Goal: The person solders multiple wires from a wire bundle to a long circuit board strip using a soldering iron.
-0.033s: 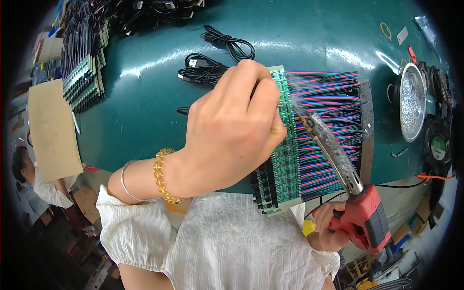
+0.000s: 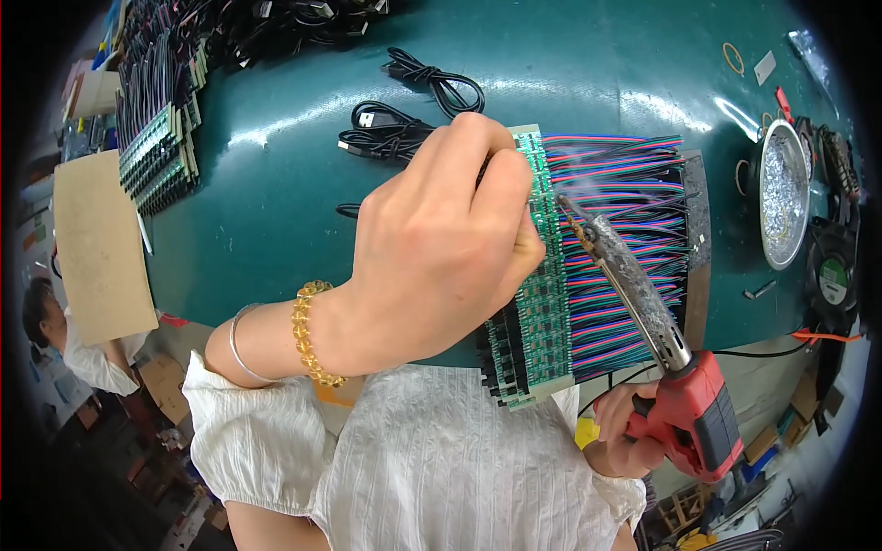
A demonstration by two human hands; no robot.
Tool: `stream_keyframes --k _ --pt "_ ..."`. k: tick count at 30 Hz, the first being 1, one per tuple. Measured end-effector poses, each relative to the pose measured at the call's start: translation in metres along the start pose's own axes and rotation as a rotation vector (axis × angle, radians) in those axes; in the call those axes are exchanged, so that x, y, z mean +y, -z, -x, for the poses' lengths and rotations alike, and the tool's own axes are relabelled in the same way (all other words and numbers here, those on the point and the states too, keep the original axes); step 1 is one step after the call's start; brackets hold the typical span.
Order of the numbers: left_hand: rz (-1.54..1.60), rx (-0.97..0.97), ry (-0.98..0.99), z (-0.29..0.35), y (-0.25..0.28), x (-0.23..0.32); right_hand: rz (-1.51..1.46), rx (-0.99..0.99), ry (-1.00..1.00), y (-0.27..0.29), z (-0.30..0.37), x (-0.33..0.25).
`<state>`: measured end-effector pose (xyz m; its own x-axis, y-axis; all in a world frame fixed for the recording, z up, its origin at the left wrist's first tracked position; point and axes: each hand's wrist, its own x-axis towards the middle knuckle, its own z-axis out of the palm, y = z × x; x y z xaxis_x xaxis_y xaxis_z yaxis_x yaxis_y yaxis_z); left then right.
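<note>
My left hand (image 2: 441, 234) is closed, its fingertips hidden behind the knuckles, over the left side of a green circuit board panel (image 2: 547, 321). What it pinches is out of sight. Rows of black, red, blue and green wires (image 2: 625, 248) run from the panel's right edge. In my right hand (image 2: 629, 432) is a red-handled soldering gun (image 2: 703, 418). Its long, crusted barrel points up and left, the tip close to the upper part of the panel's right edge. I cannot tell whether the tip touches. Faint smoke hangs over the wires there.
Coiled black USB cables (image 2: 386, 133) lie beyond my left hand. At far left are stacked wired boards (image 2: 161, 151) and a brown cardboard sheet (image 2: 101, 253). A metal bowl (image 2: 785, 197) and a black fan (image 2: 834, 275) stand at right. Another person (image 2: 87, 354) is at the left edge.
The soldering gun's tip has shifted very slightly, and the smoke near it has drifted and changed shape. My left hand keeps its place.
</note>
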<state>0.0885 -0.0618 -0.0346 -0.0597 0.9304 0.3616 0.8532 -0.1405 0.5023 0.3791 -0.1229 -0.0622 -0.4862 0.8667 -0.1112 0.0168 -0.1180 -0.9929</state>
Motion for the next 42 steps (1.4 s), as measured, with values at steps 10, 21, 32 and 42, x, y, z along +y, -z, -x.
stream_keyframes --k 10,21,32,42 --pt "-0.015 0.004 -0.035 0.0 0.003 -0.002 -0.055 0.251 -0.171 -0.029 -0.013 -0.025" --pt "0.192 -0.226 -0.035 -0.002 0.028 -0.007 -0.288 0.178 0.144 -0.019 -0.011 0.003" --pt "0.198 -0.275 -0.101 -0.007 0.023 -0.007 -0.156 0.258 0.063 -0.028 -0.012 -0.01" --pt "0.205 -0.274 0.005 -0.007 0.022 0.0 -0.119 0.219 0.045 -0.026 -0.01 -0.012"
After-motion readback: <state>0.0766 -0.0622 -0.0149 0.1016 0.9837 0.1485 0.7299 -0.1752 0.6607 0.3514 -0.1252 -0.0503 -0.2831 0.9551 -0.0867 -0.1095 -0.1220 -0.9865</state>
